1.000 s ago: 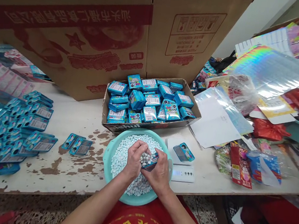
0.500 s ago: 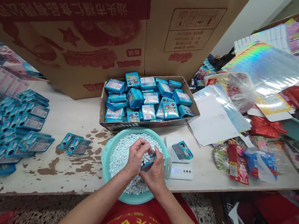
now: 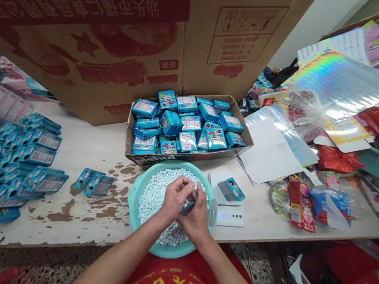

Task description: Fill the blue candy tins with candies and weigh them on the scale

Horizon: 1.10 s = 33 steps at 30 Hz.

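A small blue candy box [image 3: 188, 207], mostly hidden between the palms, is clasped by both the left hand [image 3: 173, 199] and the right hand [image 3: 199, 216] over a teal basin [image 3: 134, 195] heaped with pale blue-white candies [image 3: 154, 192]. Just right of the basin, one more blue box [image 3: 231, 189] lies on a white scale [image 3: 232, 215]. Behind the basin an open cardboard tray [image 3: 129, 135] holds a jumble of filled blue boxes [image 3: 191, 126], two flat boxes [image 3: 93, 182] lie left of it, and many more [image 3: 9, 162] are spread at the table's left end.
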Each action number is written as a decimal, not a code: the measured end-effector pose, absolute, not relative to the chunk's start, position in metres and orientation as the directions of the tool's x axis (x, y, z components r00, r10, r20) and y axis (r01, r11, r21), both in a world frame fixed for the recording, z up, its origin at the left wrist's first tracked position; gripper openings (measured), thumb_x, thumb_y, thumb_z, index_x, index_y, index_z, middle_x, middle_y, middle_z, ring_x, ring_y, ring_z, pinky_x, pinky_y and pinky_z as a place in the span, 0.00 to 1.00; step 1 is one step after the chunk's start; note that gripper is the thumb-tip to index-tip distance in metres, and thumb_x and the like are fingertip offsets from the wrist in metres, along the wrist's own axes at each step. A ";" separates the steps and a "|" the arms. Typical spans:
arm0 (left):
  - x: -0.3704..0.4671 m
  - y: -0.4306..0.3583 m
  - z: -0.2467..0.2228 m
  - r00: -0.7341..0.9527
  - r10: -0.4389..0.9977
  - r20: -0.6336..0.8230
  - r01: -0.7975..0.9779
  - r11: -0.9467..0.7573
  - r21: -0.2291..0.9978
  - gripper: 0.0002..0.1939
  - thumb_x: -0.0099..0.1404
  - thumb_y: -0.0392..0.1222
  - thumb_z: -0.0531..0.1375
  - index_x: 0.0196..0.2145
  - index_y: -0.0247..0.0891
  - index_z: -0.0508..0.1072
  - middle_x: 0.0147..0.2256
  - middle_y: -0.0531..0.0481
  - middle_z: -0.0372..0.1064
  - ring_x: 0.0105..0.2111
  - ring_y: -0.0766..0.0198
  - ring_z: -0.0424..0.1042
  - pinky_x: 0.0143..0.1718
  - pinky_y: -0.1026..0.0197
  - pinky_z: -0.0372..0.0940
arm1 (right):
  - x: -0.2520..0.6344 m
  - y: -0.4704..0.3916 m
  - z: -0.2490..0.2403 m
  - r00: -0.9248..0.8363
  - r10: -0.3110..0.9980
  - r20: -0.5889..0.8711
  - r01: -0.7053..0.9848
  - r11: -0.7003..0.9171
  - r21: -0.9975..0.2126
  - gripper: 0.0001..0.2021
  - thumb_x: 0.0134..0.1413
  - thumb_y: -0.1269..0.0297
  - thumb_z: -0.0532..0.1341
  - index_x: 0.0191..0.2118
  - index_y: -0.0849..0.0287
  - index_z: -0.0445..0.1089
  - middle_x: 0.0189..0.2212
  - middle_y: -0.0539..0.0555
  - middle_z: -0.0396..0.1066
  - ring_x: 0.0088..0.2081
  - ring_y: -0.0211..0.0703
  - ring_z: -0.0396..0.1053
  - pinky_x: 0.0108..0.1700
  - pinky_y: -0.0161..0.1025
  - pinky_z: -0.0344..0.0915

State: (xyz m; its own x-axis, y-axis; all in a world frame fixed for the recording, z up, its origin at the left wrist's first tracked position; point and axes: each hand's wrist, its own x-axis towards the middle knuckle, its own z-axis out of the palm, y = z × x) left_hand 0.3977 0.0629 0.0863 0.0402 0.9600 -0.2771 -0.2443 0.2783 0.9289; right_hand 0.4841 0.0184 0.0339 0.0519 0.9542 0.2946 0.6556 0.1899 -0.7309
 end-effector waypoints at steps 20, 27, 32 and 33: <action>0.368 0.059 0.061 0.028 0.971 -0.237 0.003 0.237 0.972 0.06 0.58 0.42 0.56 0.33 0.37 0.69 0.27 0.51 0.69 0.30 0.64 0.70 0.30 0.62 0.65 | 0.506 0.019 0.034 0.311 0.933 0.181 0.506 -0.002 -0.862 0.52 0.38 0.52 0.69 0.64 0.57 0.37 0.47 0.59 0.55 0.49 0.53 0.60 0.51 0.50 0.60; 0.367 0.027 0.021 0.349 0.915 -0.202 0.240 0.121 0.963 0.27 0.52 0.36 0.58 0.52 0.40 0.66 0.52 0.46 0.65 0.50 0.57 0.65 0.53 0.55 0.59 | 0.494 0.015 0.036 0.256 0.935 0.244 0.518 0.080 -0.852 0.52 0.36 0.54 0.71 0.63 0.56 0.39 0.48 0.60 0.57 0.50 0.54 0.60 0.51 0.52 0.61; 0.370 0.029 0.020 0.241 0.941 -0.237 0.102 0.218 0.971 0.18 0.52 0.42 0.62 0.42 0.37 0.70 0.37 0.49 0.72 0.38 0.58 0.69 0.42 0.59 0.64 | 0.506 0.018 0.043 0.118 0.990 0.081 0.322 0.040 -0.946 0.43 0.37 0.61 0.71 0.59 0.55 0.50 0.42 0.55 0.65 0.45 0.48 0.66 0.50 0.46 0.64; 0.369 0.031 0.022 0.259 0.931 -0.255 0.089 0.240 0.967 0.18 0.51 0.42 0.63 0.41 0.37 0.70 0.36 0.50 0.72 0.37 0.59 0.69 0.41 0.59 0.64 | 0.511 0.019 0.045 0.070 0.997 0.017 0.292 -0.005 -0.956 0.37 0.38 0.62 0.70 0.56 0.55 0.56 0.42 0.54 0.66 0.44 0.47 0.67 0.49 0.45 0.64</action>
State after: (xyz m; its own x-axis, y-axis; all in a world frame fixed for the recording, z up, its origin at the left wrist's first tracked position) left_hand 0.3692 0.0310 0.0224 0.2594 0.9314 -0.2554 0.0891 0.2403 0.9666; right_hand 0.5105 0.0191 0.0452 0.0705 0.9974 0.0167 0.2921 -0.0047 -0.9564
